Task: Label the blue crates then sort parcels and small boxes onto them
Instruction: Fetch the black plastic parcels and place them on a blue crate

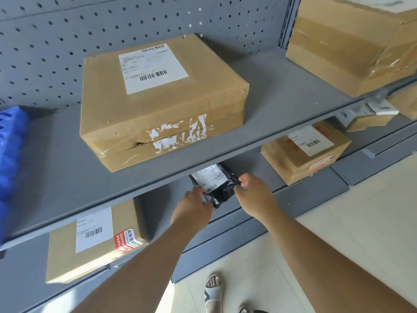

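A small black plastic parcel [216, 185] with a white barcode label lies on the lower grey shelf, half under the upper shelf's front edge. My left hand [194, 205] grips its near left corner. My right hand [253, 194] pinches its right edge between thumb and fingers. A blue crate [11, 154] shows only as a slice at the far left of the upper shelf [282, 105]. A wide cardboard box [162, 102] with a shipping label sits in the middle of that shelf.
Another large taped box [352, 41] stands at the upper right. On the lower shelf are a box with a red sticker [94, 240] at left, a labelled box [306, 152] at right and smaller boxes [370, 116] beyond. A pegboard back panel [67, 41] closes the rear; my sandalled feet [213, 288] stand on pale floor.
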A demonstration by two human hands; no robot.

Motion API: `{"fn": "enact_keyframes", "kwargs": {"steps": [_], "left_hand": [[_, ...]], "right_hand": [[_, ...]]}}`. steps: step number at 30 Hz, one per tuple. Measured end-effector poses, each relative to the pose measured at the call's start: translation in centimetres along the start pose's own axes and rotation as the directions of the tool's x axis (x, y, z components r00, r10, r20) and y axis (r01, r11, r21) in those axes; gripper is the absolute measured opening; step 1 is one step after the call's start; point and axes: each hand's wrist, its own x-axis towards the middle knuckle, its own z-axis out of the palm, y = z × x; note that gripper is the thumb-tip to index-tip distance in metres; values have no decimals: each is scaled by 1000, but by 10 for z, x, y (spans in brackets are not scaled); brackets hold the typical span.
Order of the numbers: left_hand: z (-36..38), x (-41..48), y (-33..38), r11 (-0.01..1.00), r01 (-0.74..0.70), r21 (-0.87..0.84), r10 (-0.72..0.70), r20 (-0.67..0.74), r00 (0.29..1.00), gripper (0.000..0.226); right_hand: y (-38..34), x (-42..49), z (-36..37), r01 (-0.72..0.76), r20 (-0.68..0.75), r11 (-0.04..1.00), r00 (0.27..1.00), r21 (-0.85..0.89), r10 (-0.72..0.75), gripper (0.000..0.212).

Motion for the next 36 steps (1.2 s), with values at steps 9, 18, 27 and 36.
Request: {"fn": "enact_keyframes", "kwargs": {"steps": [9,18,27,36], "left_hand": [[28,35,5,972,194,-131,-202,-48,978,38],[61,55,5,896,229,-379,-276,-72,958,42],[60,26,4,713,356,-604,-423,34,906,23],[38,-40,10,723,362,-588,-474,-42,879,21]], "right_hand": [[20,60,24,59,61,994,997,-89,-54,32],[25,82,41,149,137,988,981,-52,-140,30],[27,48,39,-85,242,976,970,200,35,21],[24,-7,15,-59,215,965,977,256,3,16]]}}
